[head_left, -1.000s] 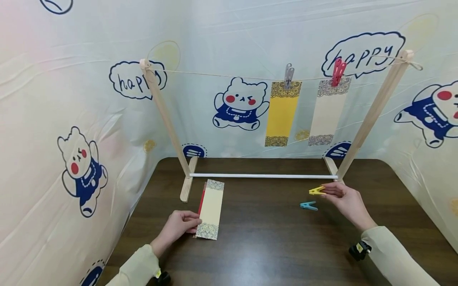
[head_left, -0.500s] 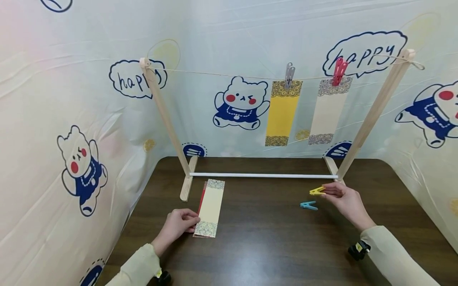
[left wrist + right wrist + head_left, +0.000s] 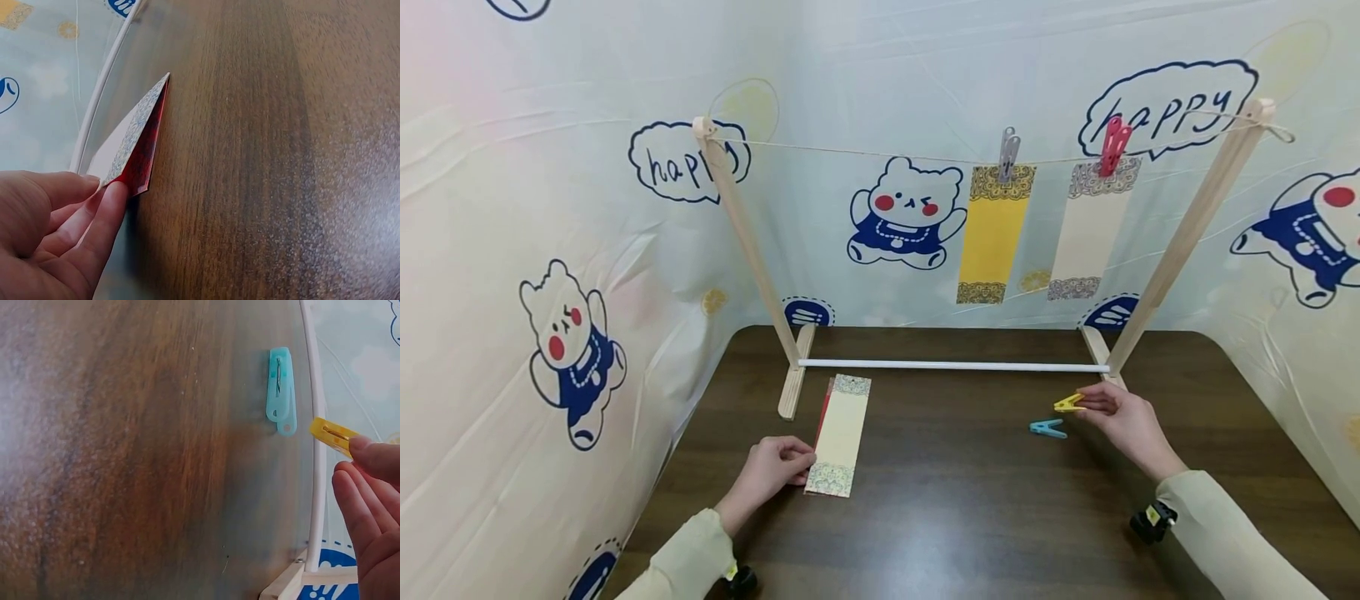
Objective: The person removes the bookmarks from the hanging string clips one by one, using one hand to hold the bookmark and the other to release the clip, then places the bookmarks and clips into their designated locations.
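My left hand (image 3: 766, 471) pinches the near left edge of a cream paper bookmark (image 3: 838, 429) with patterned ends. Under it lies a red bookmark (image 3: 144, 162), mostly hidden; the left wrist view shows a wedge-shaped gap between the two, widest at the fingers. Between thumb and fingertips, my right hand (image 3: 1123, 421) pinches a yellow clothespin (image 3: 1067, 404), its far end pointing left. Just left of that hand, a blue clothespin (image 3: 1048, 428) lies on the dark wooden table (image 3: 940, 500).
Behind the hands stands a wooden frame (image 3: 1195, 233) with a white rod (image 3: 955, 365) along its base. On its string (image 3: 850, 150) hang a yellow bookmark (image 3: 995, 237) by a grey clothespin (image 3: 1009, 154) and a pale bookmark (image 3: 1088, 237) by a red clothespin (image 3: 1115, 146).
My left hand has shifted slightly left and away, with the cream bookmark's near end. The yellow clothespin has moved a little right and tilted in my right fingers.
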Tool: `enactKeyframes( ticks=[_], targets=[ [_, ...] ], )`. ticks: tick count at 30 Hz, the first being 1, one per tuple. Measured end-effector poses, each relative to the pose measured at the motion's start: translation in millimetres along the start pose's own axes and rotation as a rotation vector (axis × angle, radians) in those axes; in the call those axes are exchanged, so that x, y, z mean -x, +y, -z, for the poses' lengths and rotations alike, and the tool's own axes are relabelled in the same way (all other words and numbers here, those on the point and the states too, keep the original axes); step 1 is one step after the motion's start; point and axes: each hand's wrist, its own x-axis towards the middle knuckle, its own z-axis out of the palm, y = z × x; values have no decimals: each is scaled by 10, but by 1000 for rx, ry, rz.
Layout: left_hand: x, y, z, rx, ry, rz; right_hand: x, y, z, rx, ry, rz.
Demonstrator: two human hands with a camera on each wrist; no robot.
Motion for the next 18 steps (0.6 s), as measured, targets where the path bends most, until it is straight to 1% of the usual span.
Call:
enactKeyframes(
  ticks=[6, 18],
  targets=[
    [10, 24, 17, -11, -17, -16, 0, 11, -9, -3, -1, -19],
    [-6, 7, 40, -9, -36, -47, -12, 35, -29, 27, -33, -47]
  ],
)
